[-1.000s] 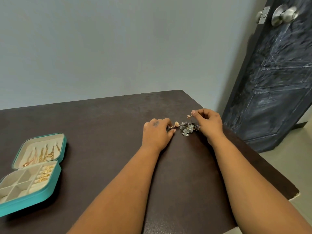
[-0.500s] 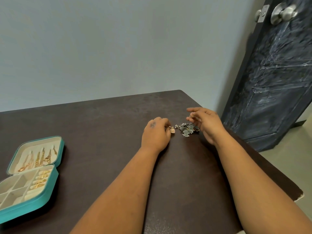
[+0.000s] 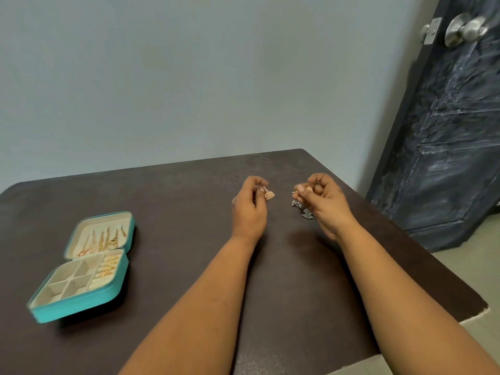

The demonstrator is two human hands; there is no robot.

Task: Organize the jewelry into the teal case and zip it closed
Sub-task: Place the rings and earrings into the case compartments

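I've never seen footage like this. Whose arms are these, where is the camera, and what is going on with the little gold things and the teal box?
There is no machine here: a person wears a camera on the head, so you look down along their own arms. The left hand pinches a small gold bell-shaped earring lifted above the dark table. The right hand pinches a similar gold earring. Under that hand a small heap of silver jewelry lies on the table. To the left, the teal case lies open, with gold pieces in its lid and down one side of its tray. A dark door stands on the right.
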